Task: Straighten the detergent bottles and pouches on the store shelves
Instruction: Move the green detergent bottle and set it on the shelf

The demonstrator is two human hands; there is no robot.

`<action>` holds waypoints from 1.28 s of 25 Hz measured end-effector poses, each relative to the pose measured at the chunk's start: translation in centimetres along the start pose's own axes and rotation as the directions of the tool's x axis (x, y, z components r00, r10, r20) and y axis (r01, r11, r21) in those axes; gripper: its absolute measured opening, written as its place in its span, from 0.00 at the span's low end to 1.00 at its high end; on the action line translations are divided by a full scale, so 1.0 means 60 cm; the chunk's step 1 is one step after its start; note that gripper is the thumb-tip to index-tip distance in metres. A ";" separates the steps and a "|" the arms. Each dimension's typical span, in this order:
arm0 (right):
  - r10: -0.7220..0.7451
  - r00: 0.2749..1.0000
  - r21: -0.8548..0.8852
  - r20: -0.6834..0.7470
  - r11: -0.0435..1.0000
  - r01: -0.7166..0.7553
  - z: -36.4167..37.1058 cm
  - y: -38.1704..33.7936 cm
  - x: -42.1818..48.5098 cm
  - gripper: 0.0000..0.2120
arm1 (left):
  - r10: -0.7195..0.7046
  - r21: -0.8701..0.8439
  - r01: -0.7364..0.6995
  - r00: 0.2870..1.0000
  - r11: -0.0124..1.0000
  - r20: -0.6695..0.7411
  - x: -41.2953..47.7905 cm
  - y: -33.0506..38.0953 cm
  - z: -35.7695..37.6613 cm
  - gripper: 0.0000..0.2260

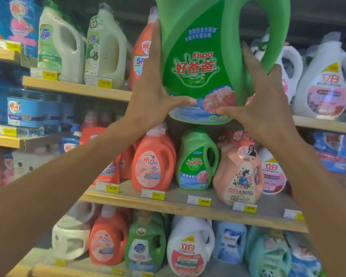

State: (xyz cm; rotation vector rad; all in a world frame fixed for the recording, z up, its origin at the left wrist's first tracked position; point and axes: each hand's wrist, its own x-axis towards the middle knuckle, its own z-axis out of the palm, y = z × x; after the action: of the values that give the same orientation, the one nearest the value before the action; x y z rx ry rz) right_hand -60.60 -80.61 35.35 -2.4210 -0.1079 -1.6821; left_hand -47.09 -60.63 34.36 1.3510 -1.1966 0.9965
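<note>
Wooden shelves (78, 87) crowded with detergent run across our view. At the upper one we hold the big green bottle (198, 56) between both palms. Our left hand (152, 86) lies flat on its left flank and our right hand (268, 100) flat on the handle side, fingers straight and spread, thumbs reaching in across the lower label. Nothing curls round it, so we judge that only sideways pressure carries it; whether its base sits on the board we cannot tell. If that pressure eases, the smooth plastic could slip and drop onto the small green bottle (196, 162) and the peach bottle (238, 172) below. Pushing it in crooked could also shove the orange bottle (142, 54) or the white bottle (288, 64) crowding either side.
</note>
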 end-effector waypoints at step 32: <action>0.194 0.974 0.158 0.118 0.965 -0.211 0.295 0.361 -0.302 0.56 | -0.190 0.003 0.191 0.981 0.982 0.048 -0.314 -0.271 0.309 0.62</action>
State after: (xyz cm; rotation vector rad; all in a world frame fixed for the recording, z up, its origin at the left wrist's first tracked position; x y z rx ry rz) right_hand -47.05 -97.43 9.92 -2.3035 -0.0161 -1.4030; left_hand -34.96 -76.85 10.88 1.4662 -1.0803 0.8307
